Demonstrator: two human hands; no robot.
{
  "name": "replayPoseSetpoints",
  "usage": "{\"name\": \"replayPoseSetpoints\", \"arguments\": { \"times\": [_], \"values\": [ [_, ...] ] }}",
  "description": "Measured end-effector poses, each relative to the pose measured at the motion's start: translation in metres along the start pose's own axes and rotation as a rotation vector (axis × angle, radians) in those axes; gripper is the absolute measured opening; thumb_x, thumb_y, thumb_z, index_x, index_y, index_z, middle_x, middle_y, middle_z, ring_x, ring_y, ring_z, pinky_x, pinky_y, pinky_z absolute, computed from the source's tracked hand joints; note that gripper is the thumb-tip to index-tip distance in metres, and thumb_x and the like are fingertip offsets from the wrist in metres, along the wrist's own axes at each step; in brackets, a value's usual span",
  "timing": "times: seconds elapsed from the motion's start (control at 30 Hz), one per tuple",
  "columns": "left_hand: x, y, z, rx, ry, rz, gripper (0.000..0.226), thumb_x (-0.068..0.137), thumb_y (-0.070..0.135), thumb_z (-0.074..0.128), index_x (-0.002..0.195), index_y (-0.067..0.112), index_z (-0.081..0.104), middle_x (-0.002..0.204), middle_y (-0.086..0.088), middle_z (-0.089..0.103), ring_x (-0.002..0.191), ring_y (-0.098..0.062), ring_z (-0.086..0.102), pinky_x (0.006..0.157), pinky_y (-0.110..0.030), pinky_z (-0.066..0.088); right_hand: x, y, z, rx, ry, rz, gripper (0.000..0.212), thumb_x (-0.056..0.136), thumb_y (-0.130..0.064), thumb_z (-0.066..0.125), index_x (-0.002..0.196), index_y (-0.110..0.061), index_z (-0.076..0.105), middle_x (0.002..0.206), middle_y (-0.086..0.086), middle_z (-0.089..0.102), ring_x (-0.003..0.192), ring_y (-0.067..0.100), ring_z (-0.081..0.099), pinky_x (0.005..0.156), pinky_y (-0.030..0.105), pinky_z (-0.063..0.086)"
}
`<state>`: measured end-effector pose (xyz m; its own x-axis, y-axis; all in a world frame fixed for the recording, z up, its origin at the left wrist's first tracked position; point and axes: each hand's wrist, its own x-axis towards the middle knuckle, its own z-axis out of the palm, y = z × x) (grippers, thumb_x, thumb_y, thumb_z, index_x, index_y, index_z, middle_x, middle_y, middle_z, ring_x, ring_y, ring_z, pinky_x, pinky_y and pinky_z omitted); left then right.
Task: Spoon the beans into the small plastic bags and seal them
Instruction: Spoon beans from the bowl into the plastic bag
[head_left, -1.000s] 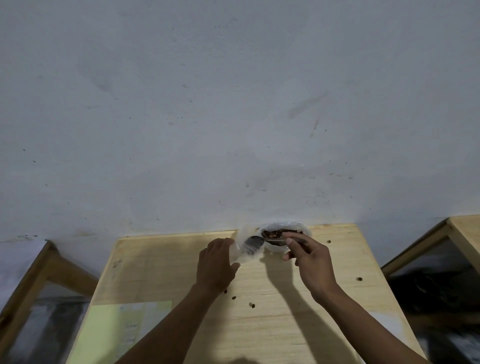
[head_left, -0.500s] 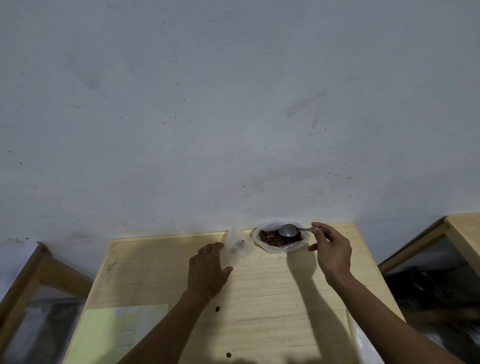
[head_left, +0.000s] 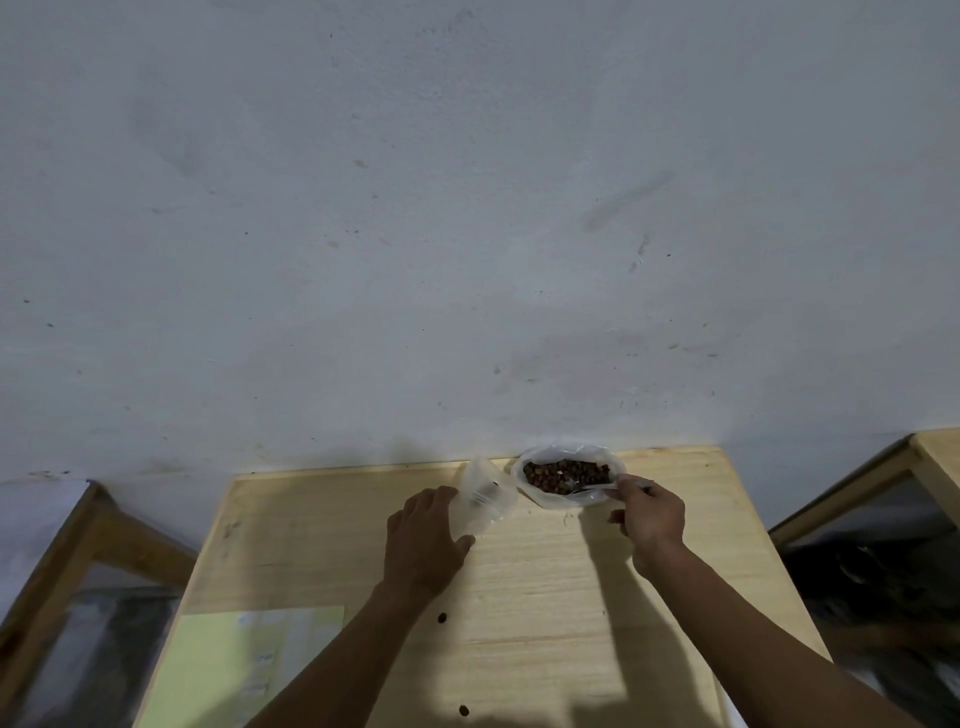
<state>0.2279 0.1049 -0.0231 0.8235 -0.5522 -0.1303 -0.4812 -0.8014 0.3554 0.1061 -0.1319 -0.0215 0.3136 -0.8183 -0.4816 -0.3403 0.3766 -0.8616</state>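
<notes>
Now spoon (head_left: 597, 487) was lowered into beans (head_left: 563, 474) by right hand (head_left: 649, 512), fingers pinched on handle; small bag (head_left: 483, 496), left of beans, was kept gripped open by left hand (head_left: 423, 540); next scoop was begun.

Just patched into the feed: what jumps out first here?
The open bag of brown beans at the table's far edge by the wall, with the right hand dipping a spoon into it. Just left, the left hand holds a small clear bag ready.
</notes>
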Motion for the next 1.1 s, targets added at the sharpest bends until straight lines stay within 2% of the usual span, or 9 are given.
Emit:
{"name": "replayPoseSetpoints", "arguments": {
  "times": [0.13,0.33,0.53,0.67,0.73,0.8,0.9,1.1],
  "values": [
    [0.001,-0.001,0.0,-0.002,0.003,0.004,0.062,0.083,0.047,0.066,0.137,0.026,0.042,0.138,0.005,0.05,0.127,-0.018,0.046,0.105,-0.036,0.036,-0.002,-0.009,-0.005,0.102,0.029,0.058,0.012,0.095,-0.012,0.057,0.091,-0.009,0.069,0.091,0.013,0.072,0.052,0.024,0.055,0.048,0.029,0.035],
    [0.001,-0.004,0.0,-0.008,0.004,0.003,0.062,0.084,0.045,0.066,0.138,0.025,0.042,0.139,0.004,0.049,0.128,-0.018,0.045,0.106,-0.036,0.035,-0.015,-0.028,-0.012,0.15,0.021,-0.025,0.017,0.095,-0.009,0.053,0.102,-0.007,0.068,0.095,0.012,0.072,0.052,0.023,0.048,0.055,0.028,0.038],
    [0.003,0.001,0.0,0.003,0.001,0.013,0.061,0.083,0.046,0.065,0.136,0.026,0.042,0.138,0.005,0.049,0.129,-0.018,0.044,0.106,-0.035,0.033,-0.036,-0.044,-0.007,0.148,-0.055,-0.093,0.016,0.095,-0.009,0.055,0.101,-0.007,0.07,0.094,0.012,0.071,0.054,0.023,0.047,0.056,0.028,0.039],
    [0.006,0.002,-0.001,0.0,-0.003,0.008,0.062,0.084,0.045,0.064,0.138,0.027,0.04,0.14,0.005,0.047,0.134,-0.018,0.039,0.109,-0.035,0.03,-0.054,-0.044,0.006,0.143,-0.136,-0.146,0.013,0.095,-0.009,0.059,0.095,-0.005,0.07,0.086,0.007,0.07,0.052,0.021,0.047,0.048,0.023,0.04],
    [0.006,0.0,-0.003,-0.001,0.004,0.004,0.061,0.084,0.045,0.064,0.137,0.027,0.04,0.139,0.005,0.047,0.133,-0.017,0.039,0.109,-0.035,0.029,-0.061,-0.041,0.014,0.152,-0.179,-0.185,0.014,0.095,-0.008,0.059,0.088,-0.004,0.071,0.089,0.003,0.069,0.053,0.019,0.048,0.046,0.022,0.041],
    [0.007,-0.004,-0.005,-0.006,0.014,-0.005,0.061,0.085,0.043,0.064,0.138,0.027,0.04,0.14,0.005,0.046,0.133,-0.017,0.039,0.109,-0.034,0.029,-0.066,-0.038,0.021,0.154,-0.216,-0.215,0.017,0.095,-0.006,0.059,0.084,-0.007,0.071,0.091,0.001,0.07,0.055,0.019,0.05,0.048,0.024,0.042],
    [0.009,-0.01,-0.008,-0.005,0.023,-0.019,0.059,0.086,0.041,0.065,0.138,0.025,0.041,0.14,0.004,0.047,0.133,-0.017,0.04,0.109,-0.034,0.03,-0.07,-0.035,0.029,0.119,-0.266,-0.253,0.016,0.097,-0.009,0.058,0.091,-0.012,0.072,0.085,0.005,0.071,0.058,0.017,0.054,0.051,0.022,0.044],
    [0.013,-0.021,-0.012,-0.018,0.051,-0.045,0.058,0.085,0.038,0.067,0.135,0.023,0.043,0.137,0.002,0.049,0.129,-0.018,0.044,0.107,-0.033,0.035,-0.074,-0.034,0.04,0.08,-0.288,-0.331,0.017,0.097,-0.012,0.057,0.091,-0.015,0.073,0.073,-0.004,0.07,0.056,0.014,0.056,0.056,0.024,0.044]
  ]
}}
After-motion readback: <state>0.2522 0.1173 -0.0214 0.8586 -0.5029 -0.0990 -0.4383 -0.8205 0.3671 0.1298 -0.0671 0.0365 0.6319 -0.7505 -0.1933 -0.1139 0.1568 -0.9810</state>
